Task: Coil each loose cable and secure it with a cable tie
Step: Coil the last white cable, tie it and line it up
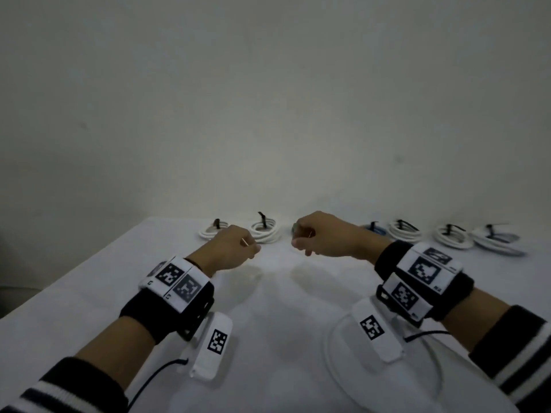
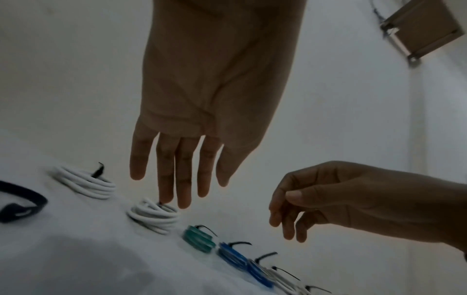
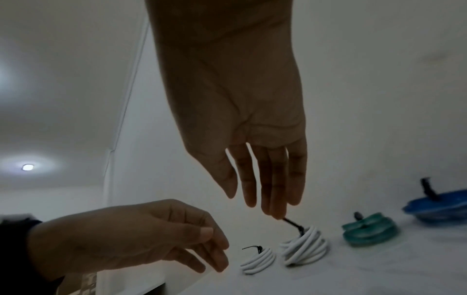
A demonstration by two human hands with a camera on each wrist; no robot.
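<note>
Several coiled cables, each bound with a black tie, stand in a row along the back of the white table (image 1: 268,323). From the left there are two white coils (image 1: 213,231) (image 1: 265,231), then a teal coil (image 3: 369,231) and a blue coil (image 1: 374,228), then more white ones (image 1: 451,235). My left hand (image 1: 253,248) hovers in front of the two white coils, fingers relaxed and holding nothing. My right hand (image 1: 298,239) hangs beside it, also holding nothing. In the right wrist view its fingertips (image 3: 275,213) line up with the tie tail (image 3: 293,223) of a white coil; I cannot tell whether they touch.
A plain wall rises right behind the row of coils. A thin white cable (image 1: 331,347) curves over the table under my right forearm. A dark strap (image 2: 22,203) lies at the left in the left wrist view. The table's left edge (image 1: 74,272) runs diagonally.
</note>
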